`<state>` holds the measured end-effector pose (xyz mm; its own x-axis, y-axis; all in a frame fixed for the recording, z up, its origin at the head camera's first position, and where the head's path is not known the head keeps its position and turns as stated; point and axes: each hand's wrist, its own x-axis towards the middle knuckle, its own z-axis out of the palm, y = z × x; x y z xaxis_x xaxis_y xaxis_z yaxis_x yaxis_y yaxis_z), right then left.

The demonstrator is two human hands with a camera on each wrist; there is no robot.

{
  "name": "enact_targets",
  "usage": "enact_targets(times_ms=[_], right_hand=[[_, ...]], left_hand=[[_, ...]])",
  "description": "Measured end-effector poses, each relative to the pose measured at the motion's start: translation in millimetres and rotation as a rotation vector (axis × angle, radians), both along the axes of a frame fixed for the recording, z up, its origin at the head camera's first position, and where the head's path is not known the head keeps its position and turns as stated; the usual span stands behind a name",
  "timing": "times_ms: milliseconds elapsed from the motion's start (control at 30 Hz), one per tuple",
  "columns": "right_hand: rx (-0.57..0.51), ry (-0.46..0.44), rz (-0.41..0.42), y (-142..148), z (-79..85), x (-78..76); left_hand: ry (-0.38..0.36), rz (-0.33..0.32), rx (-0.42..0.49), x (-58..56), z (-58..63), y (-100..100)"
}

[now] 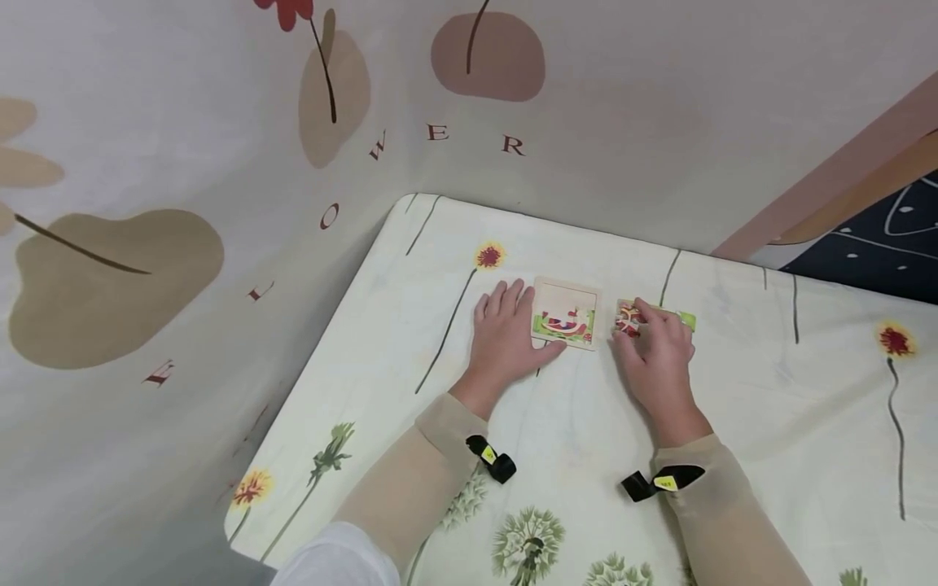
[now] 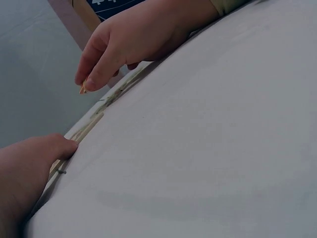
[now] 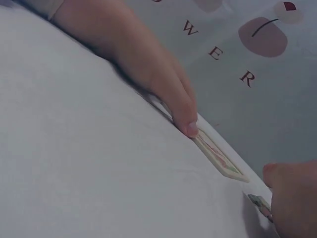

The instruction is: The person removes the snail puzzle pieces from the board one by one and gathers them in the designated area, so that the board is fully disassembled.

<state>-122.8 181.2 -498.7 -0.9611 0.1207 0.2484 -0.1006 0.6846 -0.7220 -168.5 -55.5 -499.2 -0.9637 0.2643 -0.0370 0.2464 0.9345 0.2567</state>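
Note:
A square wooden puzzle board (image 1: 567,285) lies on the table, its lower half filled with a colourful picture and its upper part bare wood. My left hand (image 1: 506,342) rests at the board's left side, fingers spread and fairly straight, the thumb touching the lower edge. To the right, my right hand (image 1: 659,350) is over some colourful puzzle pieces (image 1: 627,318). In the left wrist view, its thumb and fingertips pinch a small yellowish puzzle piece (image 2: 83,90). A green piece (image 1: 687,320) shows beyond the right hand's knuckles. The fingers hide part of these pieces.
A white cloth with printed flowers covers the table (image 1: 572,439). Behind and to the left hangs a pale curtain (image 1: 623,146) with printed shapes and letters. A dark patterned area (image 1: 879,244) is at the far right.

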Motion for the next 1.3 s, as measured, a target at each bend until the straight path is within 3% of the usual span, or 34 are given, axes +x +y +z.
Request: enact_targets(times_ms=[167,467,1000,1300], right_hand=[[0.022,-0.048,-0.019,7.1,0.5,2.9],[0.080,-0.104,0.040,20.2,4.2,8.2],[0.136,-0.164,0.014,35.5,3.6,14.3],[0.145,-0.226,-0.048,33.2,7.5,15.3]], left_hand=[[-0.014,0.002,-0.006,-0.2,1.6,0.4],[-0.026,0.006,-0.001,1.0,4.6,-0.8],[-0.019,-0.003,0.008,1.3,5.1,0.5],[-0.023,-0.002,0.012,1.7,5.0,1.1]])
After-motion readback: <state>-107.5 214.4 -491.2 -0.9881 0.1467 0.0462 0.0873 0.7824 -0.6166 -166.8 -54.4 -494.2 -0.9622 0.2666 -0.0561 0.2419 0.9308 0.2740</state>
